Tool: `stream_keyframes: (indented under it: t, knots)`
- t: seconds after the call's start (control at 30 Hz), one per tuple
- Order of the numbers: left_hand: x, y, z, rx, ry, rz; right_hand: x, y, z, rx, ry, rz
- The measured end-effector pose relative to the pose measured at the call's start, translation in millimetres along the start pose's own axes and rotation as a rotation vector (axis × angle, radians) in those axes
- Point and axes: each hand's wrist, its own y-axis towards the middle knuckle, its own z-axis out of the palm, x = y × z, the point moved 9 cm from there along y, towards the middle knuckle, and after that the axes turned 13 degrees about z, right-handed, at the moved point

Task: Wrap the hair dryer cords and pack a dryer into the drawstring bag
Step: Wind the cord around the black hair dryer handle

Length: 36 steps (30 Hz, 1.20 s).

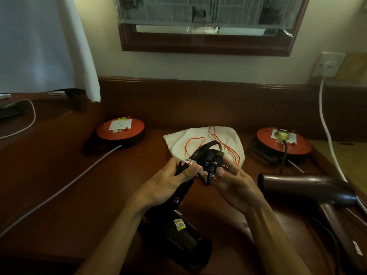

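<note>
At the far left a grey cable (59,190) is running across the wooden desk (95,195) toward a round red-topped cord reel (120,130) that is sitting near the back rail. Moving right, your left hand (168,183) is curling round the cord-wrapped handle of the black hair dryer (178,231), thumb pressing along the coils near a white-and-orange tag (191,164), while the dryer's barrel is pointing down toward you, low in the view between your forearms. Just right of it, your right hand (234,185) is pinching the black plug (213,161) at the cord's end between thumb and fingertips, with the remaining fingers loosely bent beneath it. Behind both hands the white drawstring bag (198,139) is lying flat on the desk, its orange strings (232,149) trailing loose over the cloth; the plug is hovering just in front of its near edge. Further right a second red reel (284,143) is resting by the back rail with a plug seated in its socket, and a dark brown hair dryer (309,187) is lying on its side near your right wrist, nozzle facing left. At the far right a white cable (325,124) is hanging from a wall socket (327,65).
</note>
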Motion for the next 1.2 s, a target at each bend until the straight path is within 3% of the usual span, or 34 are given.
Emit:
stream_keyframes:
  t: [0.1,0.2,0.27,0.37,0.43,0.57,0.73,0.83,1.03,1.1,1.2]
  knots:
    - [1.1,-2.2,15.4,0.066,-0.286,-0.06,4.6,1.6,-10.0,-0.172,-0.394,-0.005]
    - [11.5,-4.5,23.2,0.143,-0.394,-0.112,5.1,4.3,-11.3,-0.301,-0.749,-0.049]
    - [23.5,-5.7,25.2,0.164,-0.448,-0.166,0.9,7.5,-12.7,-0.315,-0.812,-0.026]
    - [36.3,-6.7,28.7,0.222,-0.468,-0.21,0.1,9.3,-17.9,-0.279,-0.693,0.007]
    - [37.0,-3.5,26.4,0.263,-0.359,-0.18,0.1,8.4,-16.0,-0.255,-0.649,-0.012]
    - [35.5,5.2,11.7,0.422,-0.009,-0.209,0.2,10.3,-12.0,-0.335,-1.005,-0.085]
    - [36.9,11.5,-3.3,0.627,0.568,-0.2,-30.1,17.4,-12.6,-0.298,-1.249,0.063]
    - [39.7,18.8,-13.3,0.591,0.874,-0.14,-34.6,20.4,-6.0,-0.362,-1.341,-0.016]
    - [29.3,16.8,-28.6,0.424,0.925,-0.081,-38.7,12.6,8.4,-0.462,-1.447,-0.051]
    - [23.0,2.5,-41.7,0.292,0.947,-0.057,-39.4,10.4,11.7,-0.478,-1.514,-0.013]
    - [21.5,-31.7,-76.1,-0.043,0.954,-0.08,-36.1,9.8,16.3,-0.418,-1.569,0.104]
